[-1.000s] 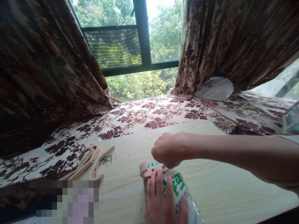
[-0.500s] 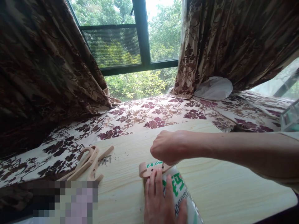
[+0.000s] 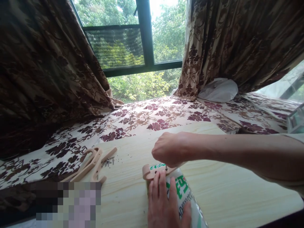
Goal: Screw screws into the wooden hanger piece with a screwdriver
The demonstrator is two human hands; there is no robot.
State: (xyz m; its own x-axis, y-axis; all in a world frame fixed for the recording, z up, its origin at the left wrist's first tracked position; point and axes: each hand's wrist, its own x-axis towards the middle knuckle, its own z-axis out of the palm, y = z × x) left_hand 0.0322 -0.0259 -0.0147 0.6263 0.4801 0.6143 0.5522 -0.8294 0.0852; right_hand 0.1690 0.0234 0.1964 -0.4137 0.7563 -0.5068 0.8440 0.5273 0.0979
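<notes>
A curved light-wood piece (image 3: 146, 172) with small dark holes lies across a white package (image 3: 187, 202) with green print. My left hand (image 3: 163, 202) rests on the package, its fingers spread and their tips against the wood's near edge. Above the wood's right part is my right hand (image 3: 167, 150), closed in a fist. A thin metal shaft (image 3: 166, 167) shows below the fist, its tip at a hole in the wood; whatever handle it has is hidden inside the fist.
Several curved wooden pieces (image 3: 91, 167) lie at the left of the pale table (image 3: 123, 190), beside a small pile of screws (image 3: 109, 162). Patterned cloth (image 3: 154, 117) and a white plastic bag (image 3: 218, 90) are beyond, below the window.
The whole view has shifted very slightly. Both hands keep nearly the same place on the wood and package; the right fist has turned a little.
</notes>
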